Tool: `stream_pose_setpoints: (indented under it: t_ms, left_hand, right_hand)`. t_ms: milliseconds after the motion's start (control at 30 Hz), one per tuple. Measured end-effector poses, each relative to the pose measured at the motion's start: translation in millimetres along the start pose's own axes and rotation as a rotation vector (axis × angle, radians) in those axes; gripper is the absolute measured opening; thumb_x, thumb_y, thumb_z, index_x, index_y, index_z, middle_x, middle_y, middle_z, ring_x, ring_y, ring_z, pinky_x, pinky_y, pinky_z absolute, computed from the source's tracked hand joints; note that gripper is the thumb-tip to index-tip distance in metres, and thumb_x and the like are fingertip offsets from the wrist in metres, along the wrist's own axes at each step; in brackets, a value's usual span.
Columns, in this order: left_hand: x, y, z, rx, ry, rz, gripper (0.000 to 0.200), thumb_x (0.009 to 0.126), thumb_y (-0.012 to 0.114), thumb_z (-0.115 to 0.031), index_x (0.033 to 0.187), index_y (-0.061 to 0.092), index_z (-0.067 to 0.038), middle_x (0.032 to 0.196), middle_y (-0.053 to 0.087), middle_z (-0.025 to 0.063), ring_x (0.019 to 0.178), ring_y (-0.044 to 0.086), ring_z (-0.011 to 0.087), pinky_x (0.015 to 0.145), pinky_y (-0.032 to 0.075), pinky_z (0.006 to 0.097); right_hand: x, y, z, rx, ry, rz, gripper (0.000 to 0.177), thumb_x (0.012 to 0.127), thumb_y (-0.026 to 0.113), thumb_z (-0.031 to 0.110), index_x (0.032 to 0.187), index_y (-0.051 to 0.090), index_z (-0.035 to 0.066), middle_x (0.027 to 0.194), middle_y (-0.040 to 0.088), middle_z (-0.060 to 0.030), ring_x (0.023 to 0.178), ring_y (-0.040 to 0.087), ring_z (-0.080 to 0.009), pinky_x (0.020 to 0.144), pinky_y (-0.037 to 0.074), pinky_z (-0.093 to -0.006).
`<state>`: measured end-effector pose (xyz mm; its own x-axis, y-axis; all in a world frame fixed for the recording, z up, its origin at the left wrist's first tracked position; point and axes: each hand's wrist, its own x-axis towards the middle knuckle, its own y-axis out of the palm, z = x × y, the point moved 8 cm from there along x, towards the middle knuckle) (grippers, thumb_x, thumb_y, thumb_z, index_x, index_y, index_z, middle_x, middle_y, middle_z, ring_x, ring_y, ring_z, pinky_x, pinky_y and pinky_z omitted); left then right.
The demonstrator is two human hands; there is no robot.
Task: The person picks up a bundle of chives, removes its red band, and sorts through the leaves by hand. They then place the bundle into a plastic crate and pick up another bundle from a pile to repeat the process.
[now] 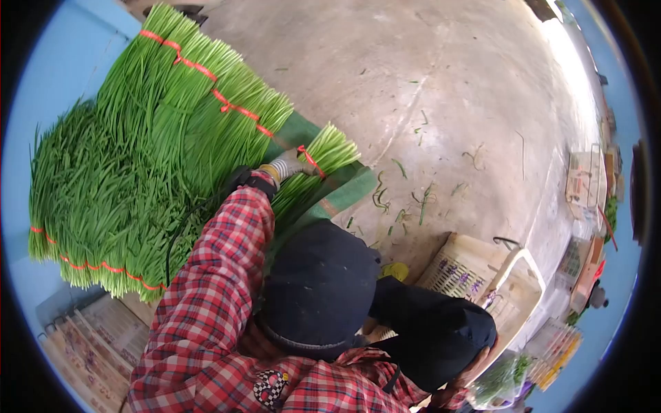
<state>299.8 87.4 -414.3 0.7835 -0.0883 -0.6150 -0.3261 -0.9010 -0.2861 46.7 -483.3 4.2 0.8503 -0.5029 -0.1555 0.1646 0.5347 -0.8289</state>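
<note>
My left hand (290,164), in a light glove with a striped cuff, is closed on a bundle of long green stalks (332,147) beside its red tie. That bundle lies at the right end of a large stack of tied green bundles (200,89), over a green cloth (358,186). My right hand (476,365) is low on the right, beside a dark-clothed knee (441,337). Its fingers are mostly hidden, and I cannot make out anything held in it.
A cream plastic basket (530,282) stands at the lower right, near a clear bag of greens (501,380). Loose green scraps lie on the concrete floor (475,89). More crates (585,179) line the right side. A dark cap (317,289) covers the lower middle.
</note>
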Motion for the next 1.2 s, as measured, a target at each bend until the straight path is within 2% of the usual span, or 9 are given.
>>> stream_pose_setpoints:
  t_ms: [100,167,333,433,533,833,967,1033,1200]
  left_hand:
    - [-39.3,-34.8,-141.2,-0.411,0.2,0.047,0.07,0.065,0.085,-0.033,0.118,0.058,0.003,0.101,0.068,0.0108,0.091,0.064,0.0215,0.087,0.05,0.0331]
    - [-78.4,-55.5,-242.5,-0.526,0.294,0.063,0.066,0.068,0.083,-0.029,0.12,0.057,0.002,0.102,0.067,0.0082,0.089,0.064,0.0191,0.084,0.051,0.0317]
    - [-181.6,-62.2,-426.4,-0.686,0.702,0.123,0.053,0.081,0.074,-0.025,0.124,0.054,-0.001,0.11,0.064,0.0063,0.098,0.064,0.018,0.083,0.054,0.0306]
    - [-244.1,-30.7,-486.7,-0.664,0.802,0.208,0.057,0.082,0.073,-0.025,0.128,0.051,-0.001,0.114,0.063,0.0078,0.098,0.063,0.018,0.084,0.054,0.0326]
    - [-278.6,-0.6,-513.2,-0.549,0.847,0.26,0.064,0.081,0.073,-0.03,0.132,0.047,-0.001,0.116,0.061,0.0096,0.099,0.063,0.0201,0.086,0.054,0.0348]
    - [-343.0,53.4,-545.1,-0.463,0.923,0.324,0.063,0.077,0.076,-0.03,0.129,0.052,-0.002,0.115,0.062,0.0073,0.101,0.061,0.0184,0.087,0.051,0.0337]
    - [-360.0,69.7,-544.5,-0.317,0.935,0.25,0.057,0.075,0.075,-0.019,0.126,0.055,-0.004,0.111,0.064,0.0041,0.097,0.061,0.0151,0.085,0.049,0.0291]
    - [-364.2,62.3,-544.1,-0.326,1.02,0.186,0.056,0.075,0.073,-0.015,0.126,0.054,-0.004,0.111,0.064,0.0049,0.097,0.062,0.0162,0.086,0.049,0.0294]
    - [-353.8,25.2,-533.3,-0.54,1.052,0.231,0.054,0.077,0.068,-0.007,0.129,0.052,-0.003,0.117,0.062,0.008,0.105,0.061,0.02,0.093,0.049,0.0324]
  right_hand:
    - [-6.1,2.4,-1.4,0.047,0.018,-0.039,0.064,0.099,0.035,0.044,0.144,0.033,-0.002,0.143,0.04,-0.0204,0.134,0.036,-0.0299,0.113,0.023,-0.0382]
    - [-5.5,4.5,6.0,0.217,-0.05,-0.17,0.061,0.085,0.065,0.02,0.138,0.04,0.001,0.131,0.052,-0.0219,0.124,0.05,-0.034,0.103,0.038,-0.0417]
    - [-10.7,3.5,53.8,0.155,-0.291,-0.245,0.056,0.086,0.054,-0.001,0.14,0.039,-0.003,0.139,0.045,-0.0192,0.13,0.042,-0.0278,0.11,0.029,-0.0368]
    - [-5.0,4.9,122.5,0.374,-0.509,-0.082,0.051,0.083,0.057,-0.005,0.133,0.047,-0.001,0.126,0.056,-0.0149,0.115,0.055,-0.0252,0.097,0.043,-0.0344]
    - [-4.8,-8.5,194.8,0.469,-0.738,-0.066,0.052,0.082,0.061,-0.001,0.133,0.048,0.004,0.13,0.053,-0.0207,0.129,0.045,-0.0357,0.1,0.043,-0.0398]
    - [41.6,-22.9,267.2,1.037,-0.682,0.016,0.054,0.082,0.069,0.012,0.131,0.049,0.004,0.111,0.062,-0.0096,0.088,0.06,-0.0144,0.072,0.05,-0.0296]
    - [59.0,-23.2,261.0,1.015,-0.661,-0.129,0.039,0.081,0.07,0.014,0.117,0.059,0.003,0.09,0.065,-0.0069,0.075,0.06,-0.0132,0.069,0.05,-0.0277]
    - [92.0,5.0,230.7,0.991,-0.543,-0.013,0.033,0.08,0.07,0.013,0.111,0.062,0.005,0.089,0.066,-0.0083,0.076,0.062,-0.0148,0.069,0.05,-0.03]
    - [116.0,22.9,142.3,0.379,-0.589,-0.54,0.028,0.076,0.066,0.004,0.103,0.065,0.006,0.096,0.066,-0.0142,0.086,0.064,-0.0282,0.077,0.05,-0.0353]
